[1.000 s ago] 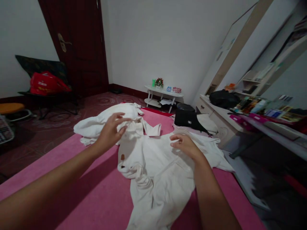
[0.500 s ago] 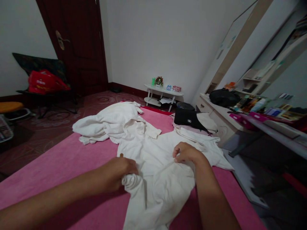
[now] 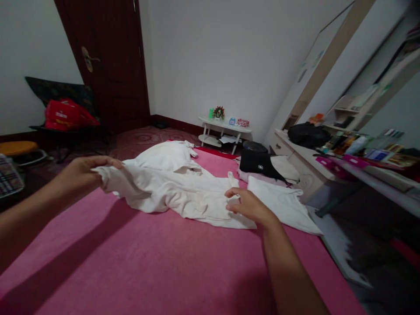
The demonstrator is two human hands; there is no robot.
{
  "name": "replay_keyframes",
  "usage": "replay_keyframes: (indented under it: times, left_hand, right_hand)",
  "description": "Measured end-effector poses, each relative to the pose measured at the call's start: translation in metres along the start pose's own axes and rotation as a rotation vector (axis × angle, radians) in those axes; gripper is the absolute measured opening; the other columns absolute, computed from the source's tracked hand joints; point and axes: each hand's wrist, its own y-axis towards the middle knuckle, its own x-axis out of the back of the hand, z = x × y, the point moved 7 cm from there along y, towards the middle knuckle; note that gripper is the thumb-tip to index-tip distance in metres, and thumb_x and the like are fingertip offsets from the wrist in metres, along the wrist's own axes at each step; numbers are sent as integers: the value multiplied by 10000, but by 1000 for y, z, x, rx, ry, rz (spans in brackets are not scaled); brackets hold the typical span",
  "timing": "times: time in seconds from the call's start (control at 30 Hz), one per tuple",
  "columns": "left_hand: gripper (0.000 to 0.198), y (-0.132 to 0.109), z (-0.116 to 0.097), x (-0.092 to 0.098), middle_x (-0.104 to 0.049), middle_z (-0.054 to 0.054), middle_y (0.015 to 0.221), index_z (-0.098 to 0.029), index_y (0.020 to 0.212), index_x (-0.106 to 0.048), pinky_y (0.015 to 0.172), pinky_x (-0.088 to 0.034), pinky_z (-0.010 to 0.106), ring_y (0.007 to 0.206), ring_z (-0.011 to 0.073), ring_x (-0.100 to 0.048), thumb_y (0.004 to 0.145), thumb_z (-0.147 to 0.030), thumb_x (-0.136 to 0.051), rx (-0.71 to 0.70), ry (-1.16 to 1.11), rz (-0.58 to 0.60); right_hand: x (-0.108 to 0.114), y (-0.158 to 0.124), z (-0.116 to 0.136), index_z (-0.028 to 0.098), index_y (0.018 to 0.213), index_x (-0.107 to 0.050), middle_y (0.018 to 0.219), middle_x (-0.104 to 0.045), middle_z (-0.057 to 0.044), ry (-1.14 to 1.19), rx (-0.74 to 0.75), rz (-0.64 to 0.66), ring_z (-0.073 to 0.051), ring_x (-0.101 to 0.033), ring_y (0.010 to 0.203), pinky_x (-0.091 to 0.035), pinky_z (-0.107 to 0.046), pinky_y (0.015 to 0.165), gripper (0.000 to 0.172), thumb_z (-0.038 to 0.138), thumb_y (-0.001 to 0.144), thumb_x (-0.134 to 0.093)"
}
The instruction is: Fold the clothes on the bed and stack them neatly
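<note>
My left hand grips one end of a white shirt and holds that end up off the pink bed cover. From there the shirt stretches to the right, rumpled, and its far part lies on the cover. Over its right end is my right hand, thumb and fingers apart; whether the fingertips touch the cloth is unclear. Behind the shirt lies another bunched white garment. A flat, folded white garment rests just right of my right hand.
Folded clothes with a black one on top lie at the bed's far right corner. A dresser with bottles and a black bag stands to the right. Beyond the bed are a small white table and a chair with a red bag.
My left hand has moved left and up, drawing the shirt's near part off the front of the bed and across to the left. My right hand's fingers have come apart.
</note>
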Motion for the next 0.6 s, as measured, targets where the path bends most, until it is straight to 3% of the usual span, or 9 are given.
replay_keyframes:
  times: [0.1,0.2,0.3,0.37,0.47,0.53,0.6]
  left_hand:
    - [327,-7,11,-20,-670,16,1109,-216,972,-675,888,-493,368,1059,274,-591,665,-229,-566,-125,194,284]
    - [344,-27,-4,-34,-563,26,1305,-263,1060,-683,1031,-381,420,1220,284,-489,741,-224,-560,-311,429,351]
    - [340,-46,-29,-54,-503,39,1373,-289,1139,-652,1042,-376,416,1252,265,-463,828,-229,-530,-414,495,392]
    - [363,-53,-42,-70,-523,57,1351,-283,1192,-620,1026,-399,400,1222,252,-493,844,-236,-524,-447,457,423]
    - [422,-53,-51,-91,-578,99,1270,-234,1255,-569,989,-428,395,1161,262,-534,838,-296,-551,-438,393,409]
    - [486,-47,-49,-103,-582,123,1253,-199,1284,-536,962,-436,393,1124,271,-552,832,-372,-576,-400,383,374]
    - [560,-39,-40,-111,-588,137,1239,-183,1303,-514,929,-442,388,1076,275,-572,809,-429,-605,-340,393,340]
  right_hand:
    - [-33,16,-9,199,1061,-642,1080,-653,-52,-162,52,-86,-210,-610,977,-446,-320,860,418,203,651,-728]
    - [-57,24,-11,207,1217,-573,1227,-576,-72,-217,70,-122,-197,-596,1013,-436,-303,871,542,211,693,-712]
    - [-65,24,-9,224,1309,-495,1295,-511,-80,-255,60,-168,-184,-594,978,-436,-287,818,632,220,711,-704]
    - [-65,25,-10,219,1208,-564,1114,-599,-46,-252,41,-174,-169,-596,901,-425,-270,775,486,202,734,-670]
    - [-61,26,-8,205,847,-647,812,-614,-4,-236,40,-171,-147,-575,763,-401,-246,695,114,154,774,-575]
    - [-55,26,-6,200,727,-623,815,-607,-16,-226,54,-208,-149,-571,760,-403,-249,685,121,147,788,-533]
    - [-49,25,-5,205,822,-634,946,-617,-34,-206,58,-263,-166,-587,853,-426,-264,734,115,166,799,-529]
